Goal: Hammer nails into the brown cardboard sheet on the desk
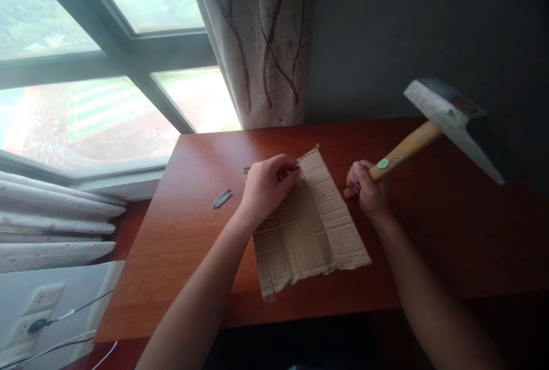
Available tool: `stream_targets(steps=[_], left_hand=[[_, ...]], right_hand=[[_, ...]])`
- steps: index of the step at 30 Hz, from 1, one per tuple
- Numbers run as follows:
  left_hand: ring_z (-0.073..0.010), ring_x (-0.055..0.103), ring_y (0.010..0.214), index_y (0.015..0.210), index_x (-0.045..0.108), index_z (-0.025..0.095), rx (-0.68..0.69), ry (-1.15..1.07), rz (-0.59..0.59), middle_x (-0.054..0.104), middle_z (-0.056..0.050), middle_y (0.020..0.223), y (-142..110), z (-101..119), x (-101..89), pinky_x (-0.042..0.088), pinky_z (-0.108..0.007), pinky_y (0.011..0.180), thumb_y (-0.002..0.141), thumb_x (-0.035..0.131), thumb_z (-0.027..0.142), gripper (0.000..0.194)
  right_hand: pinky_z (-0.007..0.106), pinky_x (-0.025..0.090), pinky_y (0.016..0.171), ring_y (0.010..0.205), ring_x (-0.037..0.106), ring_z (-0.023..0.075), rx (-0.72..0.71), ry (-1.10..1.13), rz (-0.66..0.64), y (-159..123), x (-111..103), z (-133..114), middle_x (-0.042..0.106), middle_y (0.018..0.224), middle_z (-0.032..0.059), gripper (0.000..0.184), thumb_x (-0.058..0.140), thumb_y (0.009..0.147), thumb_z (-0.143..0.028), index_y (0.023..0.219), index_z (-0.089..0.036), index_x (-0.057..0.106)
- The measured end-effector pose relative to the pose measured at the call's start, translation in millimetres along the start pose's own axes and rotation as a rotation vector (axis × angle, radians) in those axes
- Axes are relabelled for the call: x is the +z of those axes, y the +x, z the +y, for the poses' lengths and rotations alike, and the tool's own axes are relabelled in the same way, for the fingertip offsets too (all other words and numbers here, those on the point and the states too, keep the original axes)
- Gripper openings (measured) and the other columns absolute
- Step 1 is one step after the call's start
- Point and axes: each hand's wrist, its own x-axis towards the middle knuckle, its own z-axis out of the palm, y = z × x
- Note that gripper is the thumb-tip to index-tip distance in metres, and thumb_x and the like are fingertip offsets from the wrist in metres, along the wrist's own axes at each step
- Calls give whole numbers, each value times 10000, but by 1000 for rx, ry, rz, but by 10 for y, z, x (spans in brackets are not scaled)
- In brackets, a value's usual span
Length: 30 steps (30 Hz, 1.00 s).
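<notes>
My right hand (pixel 368 184) is wrapped round the wooden handle of a hammer (pixel 412 144), near its lower end. The hammer is raised above the table, its big grey head up and to the right. Over the far part of a torn, flat piece of cardboard (pixel 300 233), my left hand (pixel 272 184) is closed in a pinch. A small metal nail (pixel 298 164) shows at its fingertips, mostly hidden by them. To the left of the cardboard lies a small bundle of nails (pixel 222 198), side by side on the table.
The reddish-brown wooden table (pixel 171 250) carries all of this. Behind it hang a patterned curtain (pixel 266 44) and a dark wall, with a window (pixel 128 50) at the left. At lower left, a wall socket (pixel 45 298) has a plug and cables beside the table edge.
</notes>
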Motion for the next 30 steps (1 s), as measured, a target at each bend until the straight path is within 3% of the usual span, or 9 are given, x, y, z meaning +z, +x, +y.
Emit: stream_targets(steps=[30], left_hand=[[-136, 695, 671, 854, 735, 217, 12, 8, 14, 778, 9, 801, -11, -18, 14, 488, -246, 630, 859, 714, 193, 33]], right_hand=[[218, 280, 350, 396, 321, 78, 20, 48, 8, -7, 20, -3, 359, 481, -63, 525, 678, 932, -519, 578, -230, 419]])
